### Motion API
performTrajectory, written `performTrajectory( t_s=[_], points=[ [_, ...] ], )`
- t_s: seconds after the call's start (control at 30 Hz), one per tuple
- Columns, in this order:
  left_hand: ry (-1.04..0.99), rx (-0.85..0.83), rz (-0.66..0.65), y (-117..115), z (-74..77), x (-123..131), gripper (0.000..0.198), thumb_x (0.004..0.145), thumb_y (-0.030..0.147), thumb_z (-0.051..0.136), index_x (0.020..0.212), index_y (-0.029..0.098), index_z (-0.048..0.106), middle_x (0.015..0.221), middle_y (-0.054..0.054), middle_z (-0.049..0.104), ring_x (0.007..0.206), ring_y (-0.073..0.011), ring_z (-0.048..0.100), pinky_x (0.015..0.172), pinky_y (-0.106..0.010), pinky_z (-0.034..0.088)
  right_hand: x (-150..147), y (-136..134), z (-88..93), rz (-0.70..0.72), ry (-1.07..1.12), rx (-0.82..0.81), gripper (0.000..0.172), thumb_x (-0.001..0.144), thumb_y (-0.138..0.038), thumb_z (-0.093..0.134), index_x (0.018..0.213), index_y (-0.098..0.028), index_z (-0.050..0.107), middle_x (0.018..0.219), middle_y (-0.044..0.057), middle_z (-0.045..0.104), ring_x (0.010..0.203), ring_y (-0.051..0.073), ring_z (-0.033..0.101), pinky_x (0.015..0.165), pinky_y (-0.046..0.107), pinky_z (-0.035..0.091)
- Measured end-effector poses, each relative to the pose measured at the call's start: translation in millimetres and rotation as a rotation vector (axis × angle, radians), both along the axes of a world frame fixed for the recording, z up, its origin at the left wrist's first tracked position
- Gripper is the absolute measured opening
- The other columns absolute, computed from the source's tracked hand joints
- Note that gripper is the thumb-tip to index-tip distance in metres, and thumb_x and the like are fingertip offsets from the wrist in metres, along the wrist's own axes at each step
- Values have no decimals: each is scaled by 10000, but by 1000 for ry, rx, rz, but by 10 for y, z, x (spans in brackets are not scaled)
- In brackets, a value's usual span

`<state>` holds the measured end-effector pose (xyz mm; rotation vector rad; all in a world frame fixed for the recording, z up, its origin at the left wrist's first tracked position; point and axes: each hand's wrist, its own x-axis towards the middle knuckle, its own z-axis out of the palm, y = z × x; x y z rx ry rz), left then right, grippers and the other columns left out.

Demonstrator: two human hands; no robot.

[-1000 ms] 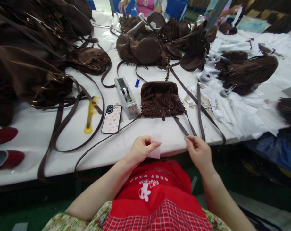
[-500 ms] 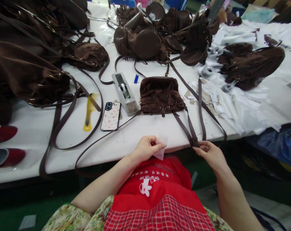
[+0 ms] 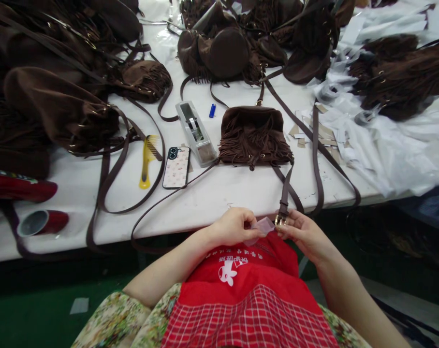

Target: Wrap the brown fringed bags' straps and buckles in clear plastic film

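Note:
Between the fingers of my left hand (image 3: 236, 226) is a small, thin translucent sheet (image 3: 265, 226), pinched at one end. My right hand (image 3: 302, 231) is closed on the gold buckle (image 3: 279, 221) of a dark brown bag strap (image 3: 285, 191). The sheet's free corner lies close beside the buckle; whether they touch I cannot tell. That strap leads up to a small brown fringed bag (image 3: 256, 133) lying on the white table (image 3: 212, 203). A thin strap from the bag's left side loops down over the table edge.
Left of the bag are a tape dispenser (image 3: 196, 133), a phone (image 3: 176, 167), a yellow comb (image 3: 146, 164) and a blue lighter (image 3: 212, 110). A red cup (image 3: 45, 223) lies at the left edge. More brown bags (image 3: 228, 53) are piled behind, with white wrapping (image 3: 372, 145) at right.
My right hand has moved left and now holds the strap by its buckle. My left hand has brought the sheet up beside it. The view has shifted slightly.

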<state>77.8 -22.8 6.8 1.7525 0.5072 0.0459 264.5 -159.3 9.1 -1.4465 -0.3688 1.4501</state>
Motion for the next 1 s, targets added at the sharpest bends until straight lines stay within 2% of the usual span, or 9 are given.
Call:
performTrajectory(
  t_s=[0.1,0.23,0.43,0.53,0.7,0.9,1.0],
  points=[
    [94,72,-76,11,49,-8,247,749,371,679,653,145,655,586,10,625,504,-82,470,498,-188,332,-68,46,-15,29,15,45,517,634,-236,830,1103,-199,614,820,16,701,688,130,642,656,238,511],
    [176,118,-106,23,63,-15,263,747,392,673,642,151,663,551,24,615,471,-74,445,478,-191,303,-96,110,-64,20,78,74,482,656,-255,815,1095,-199,624,914,42,714,807,158,662,738,268,512],
    [246,145,-94,58,52,-30,251,730,391,677,632,161,676,545,18,625,483,-89,470,488,-201,313,-119,181,-111,-89,209,14,283,780,-395,703,927,-155,683,833,82,725,702,156,674,612,238,526],
    [276,126,-92,80,75,-45,238,721,390,684,643,165,688,545,13,631,479,-92,464,487,-205,314,-111,178,-155,-92,230,-7,275,803,-394,676,934,-153,685,842,98,730,703,173,683,589,249,528],
    [322,33,-101,102,117,-73,281,723,432,675,640,164,681,549,2,640,477,-100,486,489,-207,333,-68,152,-216,-93,246,22,281,802,-390,672,942,-149,701,865,103,734,763,204,686,667,310,543],
    [315,-81,-62,96,130,-46,311,710,457,687,663,150,663,552,1,639,486,-98,503,477,-195,335,-44,168,-155,-114,277,18,293,774,-365,708,979,-157,727,845,90,738,667,156,654,512,220,467],
    [287,-119,-63,87,107,-19,328,699,467,701,683,141,667,552,4,623,485,-92,484,469,-195,328,-39,187,-127,-125,284,50,285,768,-364,716,970,-164,731,811,77,732,649,146,641,507,215,456]
  ],
)
